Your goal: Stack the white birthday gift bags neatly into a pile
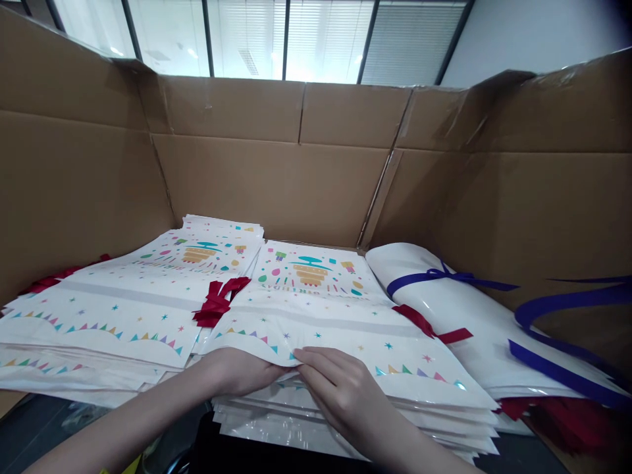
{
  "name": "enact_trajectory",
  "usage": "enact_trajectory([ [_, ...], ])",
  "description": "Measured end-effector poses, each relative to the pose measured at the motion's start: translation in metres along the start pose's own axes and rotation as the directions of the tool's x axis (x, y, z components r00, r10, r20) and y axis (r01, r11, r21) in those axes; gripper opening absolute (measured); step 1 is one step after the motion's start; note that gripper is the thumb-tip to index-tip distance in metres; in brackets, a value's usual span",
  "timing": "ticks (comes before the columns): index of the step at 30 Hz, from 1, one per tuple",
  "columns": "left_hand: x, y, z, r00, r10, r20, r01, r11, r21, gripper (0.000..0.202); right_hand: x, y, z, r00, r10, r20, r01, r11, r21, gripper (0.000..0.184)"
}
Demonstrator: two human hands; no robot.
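Two stacks of flat white plastic bags lie side by side, printed with a birthday cake, stars and bunting. At the near edge of the middle stack, the top plastic bag (316,329) is slightly lifted. My right hand (340,388) pinches that edge, thumb and fingers together. Just left of it, my left hand (241,372) grips the same edge from below, its fingertips partly covered by the bag and my right hand. Red ribbons (220,303) show at the sides of the stack. The left stack of bags (123,309) is untouched.
A large cardboard box (266,178) walls in the stacks at the back and sides. On the right lies a folded white bundle (434,309) tied with blue ribbon (429,280). Loose blue ribbon (557,368) trails over it, above dark red material (567,418).
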State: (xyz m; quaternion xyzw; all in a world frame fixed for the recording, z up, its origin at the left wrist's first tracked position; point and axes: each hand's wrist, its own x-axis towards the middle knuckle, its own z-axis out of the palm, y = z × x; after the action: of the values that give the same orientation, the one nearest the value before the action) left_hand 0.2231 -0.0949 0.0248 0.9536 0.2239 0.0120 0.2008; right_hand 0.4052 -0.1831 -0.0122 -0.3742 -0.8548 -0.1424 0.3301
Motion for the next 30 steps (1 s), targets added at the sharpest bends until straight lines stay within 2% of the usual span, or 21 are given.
enact_trajectory([
  [2, -0.021, 0.007, -0.011, 0.995, -0.059, 0.082, 0.062, 0.998, -0.032, 0.051, 0.001, 0.0, -0.002, 1.0, 0.013, 0.015, -0.013, 1.0, 0.004, 0.021],
  [3, -0.033, 0.01, -0.019, 0.993, -0.036, 0.117, 0.042, 0.998, -0.055, 0.048, 0.001, 0.0, -0.003, 0.999, 0.022, 0.033, -0.022, 1.0, 0.003, 0.021],
  [5, -0.058, 0.01, -0.035, 0.985, 0.135, 0.108, -0.119, 0.982, -0.145, 0.044, 0.003, -0.001, -0.006, 0.996, 0.047, 0.077, -0.047, 0.999, 0.004, 0.021],
  [7, -0.082, -0.004, -0.047, 0.966, 0.255, 0.034, -0.236, 0.929, -0.287, 0.029, 0.008, -0.004, -0.011, 0.986, 0.084, 0.141, -0.091, 0.995, 0.044, 0.018],
  [8, -0.094, -0.018, -0.049, 0.973, 0.23, -0.025, -0.226, 0.925, -0.305, 0.025, 0.011, -0.006, -0.015, 0.978, 0.1, 0.184, -0.118, 0.989, 0.086, 0.015],
  [9, -0.105, -0.036, -0.049, 0.986, 0.137, -0.098, -0.158, 0.953, -0.26, 0.024, 0.015, -0.007, -0.019, 0.969, 0.115, 0.22, -0.145, 0.981, 0.128, 0.012],
  [10, -0.115, -0.057, -0.047, 0.978, 0.037, -0.205, -0.072, 0.984, -0.165, 0.023, 0.019, -0.007, -0.022, 0.959, 0.123, 0.254, -0.167, 0.972, 0.163, 0.01],
  [11, -0.125, -0.08, -0.042, 0.95, -0.047, -0.308, 0.033, 0.998, -0.051, 0.026, 0.023, -0.007, -0.026, 0.949, 0.126, 0.29, -0.183, 0.966, 0.18, 0.013],
  [12, -0.134, -0.103, -0.036, 0.925, -0.101, -0.366, 0.134, 0.989, 0.067, 0.036, 0.026, -0.004, -0.029, 0.939, 0.124, 0.32, -0.187, 0.967, 0.175, 0.02],
  [13, -0.142, -0.125, -0.029, 0.908, -0.125, -0.4, 0.205, 0.965, 0.163, 0.053, 0.029, -0.001, -0.031, 0.93, 0.12, 0.349, -0.18, 0.973, 0.143, 0.03],
  [14, -0.148, -0.144, -0.021, 0.917, -0.12, -0.381, 0.224, 0.944, 0.242, 0.067, 0.031, 0.004, -0.032, 0.918, 0.119, 0.379, -0.166, 0.982, 0.093, 0.043],
  [15, -0.154, -0.159, -0.015, 0.924, -0.103, -0.369, 0.227, 0.923, 0.31, 0.071, 0.031, 0.01, -0.031, 0.903, 0.118, 0.414, -0.147, 0.988, 0.04, 0.055],
  [17, -0.163, -0.178, -0.004, 0.928, -0.074, -0.365, 0.226, 0.89, 0.396, 0.068, 0.028, 0.021, -0.027, 0.866, 0.134, 0.481, -0.127, 0.991, -0.048, 0.07],
  [19, -0.167, -0.184, 0.003, 0.917, -0.03, -0.397, 0.216, 0.875, 0.434, 0.056, 0.023, 0.03, -0.022, 0.833, 0.155, 0.531, -0.132, 0.988, -0.082, 0.074],
  [22, -0.169, -0.184, 0.005, 0.901, 0.022, -0.434, 0.188, 0.88, 0.436, 0.045, 0.014, 0.036, -0.014, 0.803, 0.167, 0.572, -0.149, 0.986, -0.078, 0.076],
  [27, -0.176, -0.186, 0.006, 0.942, 0.011, -0.334, 0.145, 0.887, 0.438, 0.07, 0.011, 0.041, -0.01, 0.794, 0.183, 0.58, -0.166, 0.983, -0.082, 0.078],
  [30, -0.182, -0.191, 0.011, 0.935, 0.05, -0.35, 0.113, 0.895, 0.431, 0.063, 0.011, 0.044, -0.008, 0.806, 0.178, 0.564, -0.178, 0.982, -0.056, 0.083],
])
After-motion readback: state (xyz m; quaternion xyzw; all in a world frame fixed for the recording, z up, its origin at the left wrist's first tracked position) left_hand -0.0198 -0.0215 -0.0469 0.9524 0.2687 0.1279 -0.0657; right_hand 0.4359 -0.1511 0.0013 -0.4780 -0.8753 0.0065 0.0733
